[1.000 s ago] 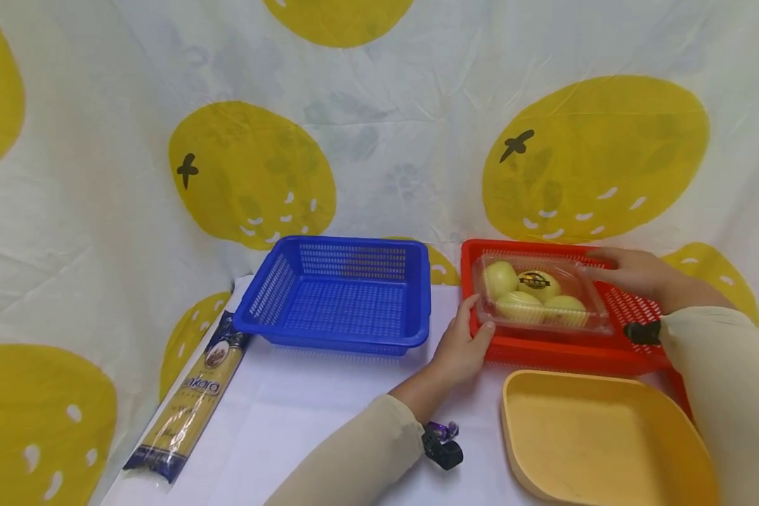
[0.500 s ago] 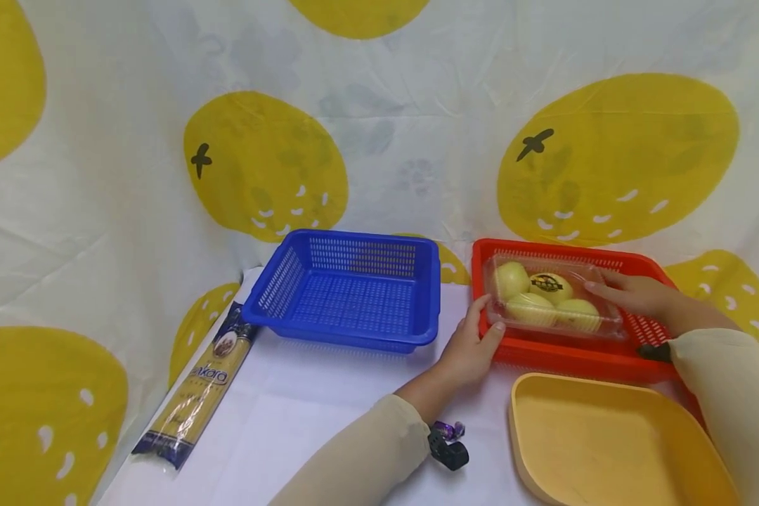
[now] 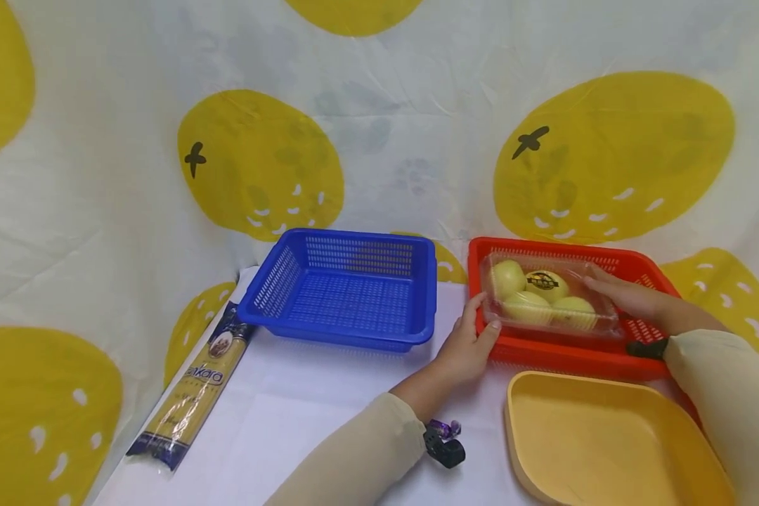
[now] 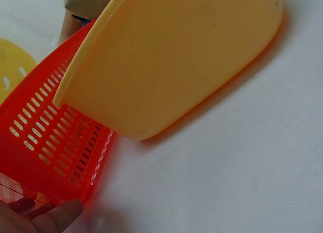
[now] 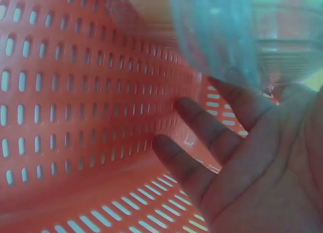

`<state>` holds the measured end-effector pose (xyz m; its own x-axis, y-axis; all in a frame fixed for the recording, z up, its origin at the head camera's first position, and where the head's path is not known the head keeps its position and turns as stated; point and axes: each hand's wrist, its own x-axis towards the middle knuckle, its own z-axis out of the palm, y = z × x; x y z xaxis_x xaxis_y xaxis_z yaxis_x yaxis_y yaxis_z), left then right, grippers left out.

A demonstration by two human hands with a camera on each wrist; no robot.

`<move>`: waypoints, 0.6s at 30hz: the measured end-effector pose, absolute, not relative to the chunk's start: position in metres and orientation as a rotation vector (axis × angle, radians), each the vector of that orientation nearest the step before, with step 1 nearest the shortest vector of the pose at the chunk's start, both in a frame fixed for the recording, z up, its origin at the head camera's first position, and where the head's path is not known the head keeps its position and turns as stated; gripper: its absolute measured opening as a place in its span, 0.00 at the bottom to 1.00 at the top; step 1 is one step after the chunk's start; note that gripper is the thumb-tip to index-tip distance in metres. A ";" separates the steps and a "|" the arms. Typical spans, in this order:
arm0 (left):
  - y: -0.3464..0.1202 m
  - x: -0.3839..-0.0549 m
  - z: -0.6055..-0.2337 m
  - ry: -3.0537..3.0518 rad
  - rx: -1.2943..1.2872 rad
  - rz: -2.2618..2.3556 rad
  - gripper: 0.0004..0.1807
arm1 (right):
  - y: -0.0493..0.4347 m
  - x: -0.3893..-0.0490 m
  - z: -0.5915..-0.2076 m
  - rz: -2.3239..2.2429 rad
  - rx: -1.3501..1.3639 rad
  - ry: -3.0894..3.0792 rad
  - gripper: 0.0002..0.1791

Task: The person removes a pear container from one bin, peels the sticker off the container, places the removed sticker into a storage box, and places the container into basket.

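Observation:
A clear plastic box [image 3: 597, 316] of several pale yellow-green round fruits [image 3: 504, 280], with a black-and-gold label, sits in the left part of the red basket [image 3: 563, 360]. My left hand [image 3: 464, 351] touches the basket's front left corner. Its thumb lies at the front and its fingers reach along the side, as the left wrist view also shows. My right hand [image 3: 635, 295] reaches over the basket to the box's right end. In the right wrist view its fingers [image 5: 222, 137] are spread and fairly straight beside the box's edge; its thumb is mostly hidden there.
Left of the red basket stands a blue basket [image 3: 338, 339]. A yellow tray [image 3: 607, 436] lies in front, beneath my right sleeve. A long pasta packet [image 3: 192, 393] rests at far left. Something small and purple [image 3: 443, 429] is beside my left wrist. A fruit-printed curtain [image 3: 411, 154] hangs behind.
The whole head view has shifted slightly. My right hand has come a little further left over the box's right end. Box, basket and left hand keep about the same places relative to each other.

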<state>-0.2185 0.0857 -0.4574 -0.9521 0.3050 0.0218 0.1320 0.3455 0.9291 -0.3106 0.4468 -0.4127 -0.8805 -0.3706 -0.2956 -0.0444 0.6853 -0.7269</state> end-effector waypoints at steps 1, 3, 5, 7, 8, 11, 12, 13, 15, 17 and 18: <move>0.085 -0.219 -0.457 2.442 0.400 1.662 0.33 | 0.448 -0.312 -0.413 -1.057 -0.313 2.474 0.40; 0.085 -0.220 -0.458 2.442 0.400 1.656 0.33 | 0.451 -0.313 -0.412 -1.068 -0.279 2.479 0.42; 0.085 -0.220 -0.458 2.446 0.410 1.656 0.33 | 0.452 -0.312 -0.409 -1.117 -0.221 2.463 0.46; 0.085 -0.221 -0.459 2.446 0.424 1.667 0.33 | 0.452 -0.311 -0.407 -1.176 -0.203 2.454 0.47; 0.085 -0.222 -0.459 2.449 0.436 1.667 0.33 | 0.452 -0.311 -0.406 -1.219 -0.201 2.440 0.47; 0.086 -0.222 -0.459 2.446 0.466 1.672 0.33 | 0.452 -0.311 -0.405 -1.364 -0.201 2.352 0.46; 0.086 -0.222 -0.459 2.444 0.470 1.675 0.33 | 0.452 -0.311 -0.405 -1.410 -0.198 2.312 0.46; 0.086 -0.222 -0.459 2.446 0.472 1.671 0.33 | 0.452 -0.311 -0.404 -1.452 -0.198 2.271 0.45; 0.086 -0.222 -0.458 2.448 0.452 1.667 0.33 | 0.453 -0.312 -0.404 -1.495 -0.182 2.218 0.46; 0.086 -0.222 -0.458 2.453 0.421 1.660 0.33 | 0.453 -0.313 -0.404 -1.513 -0.162 2.195 0.45; 0.086 -0.221 -0.458 2.453 0.401 1.655 0.33 | 0.453 -0.313 -0.405 -1.520 -0.160 2.199 0.45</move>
